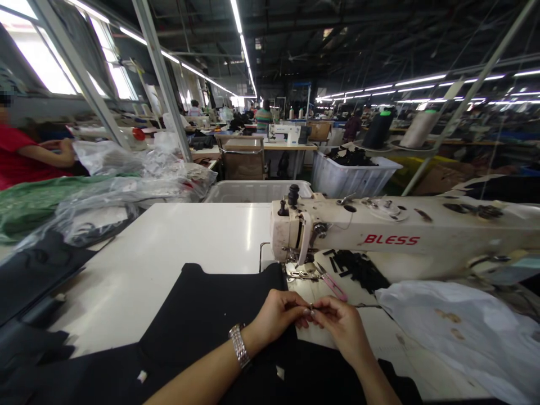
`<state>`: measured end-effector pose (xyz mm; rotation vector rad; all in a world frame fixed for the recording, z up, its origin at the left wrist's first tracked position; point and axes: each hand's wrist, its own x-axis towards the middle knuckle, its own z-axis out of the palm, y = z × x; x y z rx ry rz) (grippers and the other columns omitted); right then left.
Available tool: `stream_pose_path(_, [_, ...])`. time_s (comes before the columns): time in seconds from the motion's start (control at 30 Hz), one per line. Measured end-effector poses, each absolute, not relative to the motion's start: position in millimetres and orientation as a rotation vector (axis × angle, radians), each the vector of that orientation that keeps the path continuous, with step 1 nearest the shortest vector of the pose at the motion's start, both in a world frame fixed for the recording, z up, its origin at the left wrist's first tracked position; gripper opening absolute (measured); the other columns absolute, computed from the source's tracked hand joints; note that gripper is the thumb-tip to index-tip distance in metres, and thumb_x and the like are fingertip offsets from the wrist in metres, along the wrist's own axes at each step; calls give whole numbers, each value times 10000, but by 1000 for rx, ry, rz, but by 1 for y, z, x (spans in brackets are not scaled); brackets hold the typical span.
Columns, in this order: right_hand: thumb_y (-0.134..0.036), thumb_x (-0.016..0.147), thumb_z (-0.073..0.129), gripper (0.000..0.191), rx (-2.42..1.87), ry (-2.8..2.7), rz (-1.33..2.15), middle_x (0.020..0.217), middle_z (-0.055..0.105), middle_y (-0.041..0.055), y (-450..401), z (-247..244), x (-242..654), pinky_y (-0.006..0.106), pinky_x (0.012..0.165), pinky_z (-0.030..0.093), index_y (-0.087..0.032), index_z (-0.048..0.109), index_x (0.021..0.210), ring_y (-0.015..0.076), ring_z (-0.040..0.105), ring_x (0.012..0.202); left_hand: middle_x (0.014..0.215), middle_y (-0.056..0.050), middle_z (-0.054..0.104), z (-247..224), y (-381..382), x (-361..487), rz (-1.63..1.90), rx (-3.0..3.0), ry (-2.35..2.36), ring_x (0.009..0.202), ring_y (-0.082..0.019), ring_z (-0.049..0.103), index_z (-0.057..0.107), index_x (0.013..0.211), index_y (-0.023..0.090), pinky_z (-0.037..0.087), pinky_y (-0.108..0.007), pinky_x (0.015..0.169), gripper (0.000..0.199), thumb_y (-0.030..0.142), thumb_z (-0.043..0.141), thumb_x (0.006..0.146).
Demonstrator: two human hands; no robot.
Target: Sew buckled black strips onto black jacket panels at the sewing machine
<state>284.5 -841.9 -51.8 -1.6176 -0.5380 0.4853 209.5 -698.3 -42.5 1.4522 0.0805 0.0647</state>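
Forearms (211, 368), cut off below, partly hide black fabric (211, 304) on the white surface (202, 236); the left hand (276, 313) and right hand (342, 324) meet, fingers (295, 313) pinching a tiny object (311, 306) too small to identify.

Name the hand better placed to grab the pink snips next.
Right, most likely: the right hand is nearer the pink snips, just beyond it, while the left hand is farther off, over black fabric. Both hands pinch at a tiny object, so the right may need freeing first.
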Motion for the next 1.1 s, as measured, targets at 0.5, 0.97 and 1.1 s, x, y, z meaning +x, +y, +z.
stream_pose_path(0.5, [-345, 613, 683, 214, -1571, -527, 504, 531, 591, -1, -844, -52, 287, 213, 453, 421, -150, 609, 663, 121, 548, 485, 692, -102, 664, -39, -686, 206, -17, 1410, -70, 632, -161, 618, 663, 776, 66, 492, -244, 614, 321, 371, 645, 677])
stream_pose_path(0.97, [-304, 578, 707, 196, -1691, -597, 539, 484, 586, -5, -840, -48, 281, 213, 455, 436, -165, 572, 552, 123, 543, 458, 687, -70, 612, -42, -683, 211, 103, 1413, -110, 618, -119, 568, 622, 560, 81, 463, -207, 579, 223, 254, 761, 536])
stream_pose_path(1.1, [-321, 671, 638, 161, -1667, -668, 446, 567, 629, 25, -842, -42, 278, 228, 516, 488, -166, 610, 638, 146, 592, 537, 705, -83, 623, -41, -684, 212, 139, 1378, -71, 638, -135, 578, 594, 534, 83, 464, -224, 592, 259, 289, 749, 555])
